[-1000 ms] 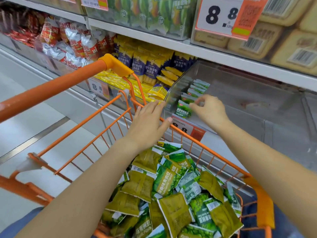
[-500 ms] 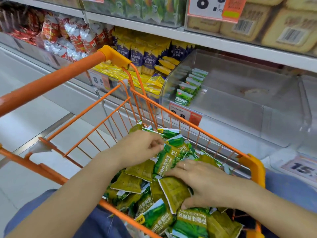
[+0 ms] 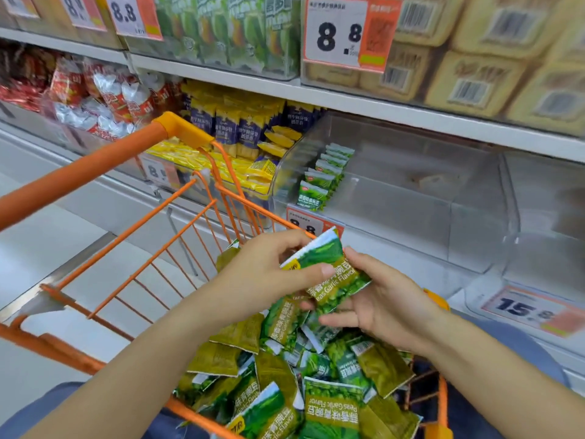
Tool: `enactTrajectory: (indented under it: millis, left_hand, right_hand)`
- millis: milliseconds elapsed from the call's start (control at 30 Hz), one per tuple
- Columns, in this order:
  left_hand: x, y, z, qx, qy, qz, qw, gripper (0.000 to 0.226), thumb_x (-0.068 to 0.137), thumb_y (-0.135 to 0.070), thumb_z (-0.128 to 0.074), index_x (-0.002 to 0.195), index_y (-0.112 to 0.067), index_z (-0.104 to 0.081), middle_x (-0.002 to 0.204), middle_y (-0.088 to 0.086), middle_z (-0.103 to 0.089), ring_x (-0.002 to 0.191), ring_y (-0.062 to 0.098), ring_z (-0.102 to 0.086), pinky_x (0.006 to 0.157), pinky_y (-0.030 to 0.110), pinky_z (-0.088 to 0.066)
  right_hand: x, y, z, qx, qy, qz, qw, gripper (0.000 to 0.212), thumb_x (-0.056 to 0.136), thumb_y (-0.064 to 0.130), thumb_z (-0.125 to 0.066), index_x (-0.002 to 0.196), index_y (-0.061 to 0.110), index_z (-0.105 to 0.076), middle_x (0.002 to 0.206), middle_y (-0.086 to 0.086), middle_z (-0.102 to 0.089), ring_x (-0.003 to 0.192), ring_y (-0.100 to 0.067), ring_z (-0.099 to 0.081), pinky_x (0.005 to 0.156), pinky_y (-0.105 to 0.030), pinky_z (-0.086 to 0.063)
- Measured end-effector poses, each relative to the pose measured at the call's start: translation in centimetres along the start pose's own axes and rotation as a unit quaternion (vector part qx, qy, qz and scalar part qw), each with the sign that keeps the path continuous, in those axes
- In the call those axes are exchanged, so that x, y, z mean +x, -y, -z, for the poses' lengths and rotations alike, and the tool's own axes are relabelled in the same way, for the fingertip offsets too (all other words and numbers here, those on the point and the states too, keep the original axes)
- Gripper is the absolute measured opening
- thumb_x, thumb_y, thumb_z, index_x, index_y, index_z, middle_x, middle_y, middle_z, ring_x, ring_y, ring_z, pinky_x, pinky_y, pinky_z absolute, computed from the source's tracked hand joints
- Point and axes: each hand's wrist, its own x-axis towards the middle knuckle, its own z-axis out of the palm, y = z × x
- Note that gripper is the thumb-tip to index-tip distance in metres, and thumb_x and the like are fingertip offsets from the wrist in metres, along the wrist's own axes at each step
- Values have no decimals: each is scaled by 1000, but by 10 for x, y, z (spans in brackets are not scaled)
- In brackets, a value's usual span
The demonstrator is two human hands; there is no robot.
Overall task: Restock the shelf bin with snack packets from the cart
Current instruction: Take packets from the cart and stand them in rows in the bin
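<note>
Above the orange cart [image 3: 177, 248], both my hands hold green pea snack packets [image 3: 329, 274]. My left hand [image 3: 262, 277] pinches the top packet, thumb pressed on its face. My right hand [image 3: 383, 302] cups the small stack from below and from the right. A heap of green and olive packets [image 3: 285, 375] fills the cart under my hands. The clear shelf bin [image 3: 443, 223] stands behind the cart, with one row of the same green packets [image 3: 323, 179] upright along its left wall.
Yellow and blue snack packs [image 3: 240, 137] fill the bin to the left, red and silver packs [image 3: 95, 96] further left. Price tags [image 3: 345, 36] hang from the shelf above. Another clear bin with a 15.8 tag [image 3: 525, 308] lies at the right.
Both hands left the bin, dipped into the cart's heap, and have now risen out of it holding packets between them.
</note>
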Motion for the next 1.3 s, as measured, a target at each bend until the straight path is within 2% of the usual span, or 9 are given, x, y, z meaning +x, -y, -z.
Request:
enactTrajectory:
  millis: [167, 267, 400, 600, 767, 867, 1033, 1167, 1300]
  left_hand:
    - [21, -14, -34, -20, -34, -26, 999, 10, 85, -22, -71, 80, -14, -67, 76, 1, -68, 69, 11, -65, 59, 20, -51]
    - [37, -23, -61, 4, -21, -41, 999, 26, 83, -36, -73, 86, -11, -68, 87, 15, -69, 80, 29, -66, 70, 39, -54]
    - [64, -38, -104, 65, -24, -76, 995, 34, 71, -50, -70, 81, -17, -67, 79, 5, -69, 75, 27, -65, 72, 43, -51]
    - [102, -78, -188, 190, 30, -164, 967, 17, 76, -40, -74, 78, -28, -62, 78, -6, -68, 76, 10, -58, 74, 32, -45]
    - [135, -89, -242, 343, 30, -307, 887, 37, 92, -37, -57, 126, -24, -55, 126, -6, -54, 128, 16, -39, 114, 36, -18]
    - [159, -64, -249, 502, 43, -222, 835, 50, 98, -47, -35, 138, -18, -46, 141, 0, -46, 142, 23, -22, 117, 45, 2]
    - [159, -38, -251, 596, 17, -247, 764, 52, 87, -32, -29, 75, -8, -73, 83, 9, -70, 106, 33, -61, 105, 59, -33]
    - [161, -34, -253, 607, 1, -277, 745, 51, 86, -30, -30, 71, -9, -73, 79, 9, -69, 104, 32, -60, 104, 59, -33]
    - [163, -29, -252, 597, -8, -294, 746, 49, 86, -29, -31, 72, -10, -74, 80, 8, -70, 104, 32, -61, 102, 60, -36]
  right_hand:
    - [-37, 16, 3, -157, -151, 88, 972, 27, 70, 22, -73, 95, 11, -70, 80, -2, -68, 67, -11, -67, 59, -20, -55]
    - [-63, 24, 16, -200, -181, 109, 957, 26, 72, 11, -78, 95, 13, -67, 84, -6, -72, 71, -14, -70, 60, -19, -55]
    - [-103, 33, 41, -242, -289, 147, 914, 13, 81, 9, -68, 93, 13, -64, 71, 2, -72, 60, -9, -68, 57, -18, -54]
    - [-189, 66, 86, -475, -403, 203, 756, 27, 72, 22, -81, 86, 39, -66, 79, 21, -70, 79, 1, -63, 69, -16, -50]
    - [-243, 87, 129, -690, -527, 72, 491, 27, 72, 43, -77, 83, 20, -68, 71, 4, -66, 72, -19, -60, 61, -32, -35]
    - [-272, 102, 170, -623, -627, 44, 466, 35, 75, 38, -78, 102, 19, -66, 87, -5, -69, 88, -30, -62, 66, -31, -37]
    - [-306, 107, 240, -636, -516, -192, 541, 58, 81, 37, -74, 131, 18, -52, 133, -5, -56, 119, -26, -53, 88, -32, -42]
    - [-295, 103, 260, -734, -388, -328, 451, 14, 87, 15, -57, 99, 9, -62, 108, -14, -63, 90, -27, -55, 73, -32, -45]
    - [-282, 103, 272, -754, -321, -393, 417, 13, 82, 3, -47, 84, 4, -60, 92, -16, -60, 78, -26, -50, 64, -32, -41]
